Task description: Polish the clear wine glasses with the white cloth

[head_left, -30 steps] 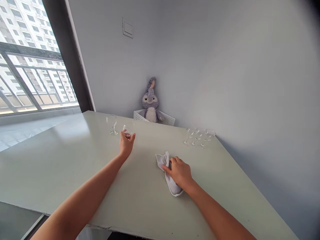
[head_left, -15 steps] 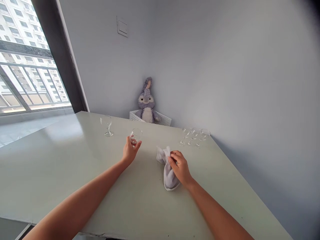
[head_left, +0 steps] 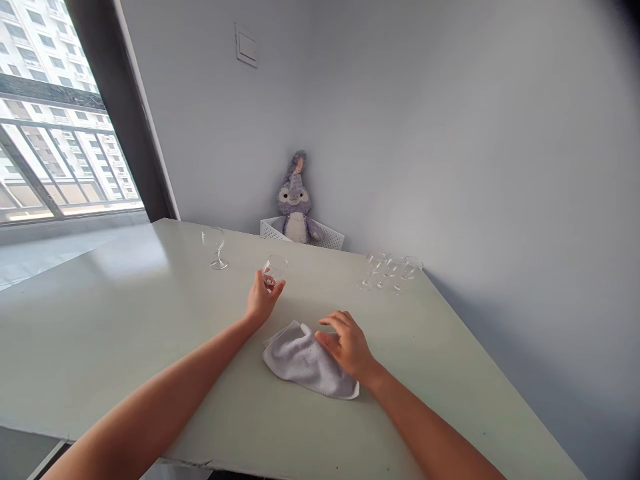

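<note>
Ahead of you, 1 purple plush toy (head_left: 296,207) sits in 1 white basket (head_left: 331,238) past the bench (head_left: 425,380). Your wall (head_left: 200,107) has 1 switch (head_left: 247,47); buildings (head_left: 45,50) show at your left.

Glasses (head_left: 275,268) are five; cloth (head_left: 305,365) is one. Plush toy (head_left: 296,223) is one; basket (head_left: 332,239) is one; wall switch (head_left: 247,47), also one.

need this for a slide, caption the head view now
Left hand holding a glass, cloth by the right hand
</note>
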`<state>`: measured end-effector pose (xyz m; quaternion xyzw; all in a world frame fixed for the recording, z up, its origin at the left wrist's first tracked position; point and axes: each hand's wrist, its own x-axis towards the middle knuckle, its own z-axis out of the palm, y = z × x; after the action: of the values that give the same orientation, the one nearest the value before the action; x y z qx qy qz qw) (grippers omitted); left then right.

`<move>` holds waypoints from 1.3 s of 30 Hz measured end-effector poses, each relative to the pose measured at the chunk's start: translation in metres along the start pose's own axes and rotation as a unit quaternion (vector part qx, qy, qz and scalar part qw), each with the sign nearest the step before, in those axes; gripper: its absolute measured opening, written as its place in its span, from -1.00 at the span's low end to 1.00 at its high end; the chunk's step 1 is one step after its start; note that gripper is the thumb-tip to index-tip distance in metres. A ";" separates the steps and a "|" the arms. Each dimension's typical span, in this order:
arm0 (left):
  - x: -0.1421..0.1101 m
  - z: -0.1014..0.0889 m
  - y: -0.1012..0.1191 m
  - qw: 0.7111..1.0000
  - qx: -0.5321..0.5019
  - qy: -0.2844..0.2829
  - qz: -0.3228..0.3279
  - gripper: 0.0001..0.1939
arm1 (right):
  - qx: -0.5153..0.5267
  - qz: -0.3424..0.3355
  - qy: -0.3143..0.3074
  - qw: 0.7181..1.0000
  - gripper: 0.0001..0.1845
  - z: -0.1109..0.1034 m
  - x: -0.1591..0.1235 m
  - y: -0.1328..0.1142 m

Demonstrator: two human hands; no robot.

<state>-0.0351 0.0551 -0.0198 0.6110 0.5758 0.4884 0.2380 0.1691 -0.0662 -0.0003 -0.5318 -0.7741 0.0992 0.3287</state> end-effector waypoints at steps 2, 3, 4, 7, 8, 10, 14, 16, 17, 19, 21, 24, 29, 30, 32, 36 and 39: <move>-0.002 0.000 0.001 1.000 0.011 -0.009 0.012 -0.50 | -0.013 -0.040 -0.038 0.998 -0.58 0.006 -0.002 -0.007; -0.002 0.001 0.001 1.000 0.015 -0.013 0.018 -0.50 | -0.015 -0.045 -0.060 0.997 -0.58 0.009 -0.003 -0.010; -0.003 0.001 0.001 0.999 0.019 -0.017 0.022 -0.50 | -0.009 -0.035 -0.080 0.996 -0.63 0.011 -0.004 -0.011; -0.005 0.001 0.002 0.999 0.023 -0.024 0.022 -0.51 | 0.055 0.050 -0.072 0.995 -0.77 0.008 0.000 -0.007; -0.005 0.001 0.003 0.999 0.021 -0.024 0.019 -0.51 | 0.073 0.086 -0.050 0.992 -0.76 0.004 0.002 -0.003; -0.004 0.001 0.003 1.000 0.018 -0.022 0.013 -0.51 | 0.059 0.152 -0.019 0.986 -0.69 -0.008 0.007 0.010; -0.001 0.002 0.002 1.000 0.010 -0.022 -0.007 -0.52 | -0.116 0.220 -0.030 0.968 -0.60 -0.031 0.011 0.039; -0.001 0.002 0.001 1.000 0.002 -0.019 -0.017 -0.53 | -0.149 0.226 -0.039 0.962 -0.61 -0.038 0.010 0.048; 0.000 0.003 0.001 1.000 -0.002 -0.017 -0.019 -0.53 | -0.134 0.226 -0.051 0.964 -0.62 -0.040 0.010 0.050; 0.000 0.003 0.000 1.000 -0.006 -0.014 -0.020 -0.52 | -0.038 0.223 -0.085 0.970 -0.60 -0.041 0.009 0.050; -0.001 0.003 0.000 1.000 -0.005 -0.016 -0.022 -0.51 | 0.119 0.218 -0.077 0.966 -0.58 -0.038 0.010 0.044; -0.001 0.002 0.000 0.999 -0.004 -0.021 -0.026 -0.50 | 0.328 0.195 0.056 0.922 -0.51 -0.034 0.013 0.033; -0.001 0.001 0.001 0.999 -0.009 -0.021 -0.027 -0.48 | 0.376 0.181 0.054 0.907 -0.44 -0.038 0.015 0.036; -0.001 0.001 0.001 0.999 -0.008 -0.021 -0.027 -0.48 | 0.333 0.193 0.006 0.923 -0.46 -0.039 0.015 0.041; 0.000 0.001 0.001 0.999 -0.008 -0.022 -0.025 -0.50 | 0.187 0.210 -0.051 0.958 -0.51 -0.040 0.014 0.049; -0.001 0.001 0.002 0.999 0.006 -0.027 -0.017 -0.52 | -0.102 0.108 0.036 0.988 -0.68 -0.030 0.011 0.049; -0.004 0.001 0.005 0.999 0.038 -0.030 0.011 -0.54 | -0.124 -0.014 -0.002 0.992 -0.63 -0.011 0.007 0.034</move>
<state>-0.0314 0.0510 -0.0170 0.6399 0.5800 0.4505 0.2264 0.2000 -0.0480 -0.0066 -0.5575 -0.7884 -0.0009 0.2600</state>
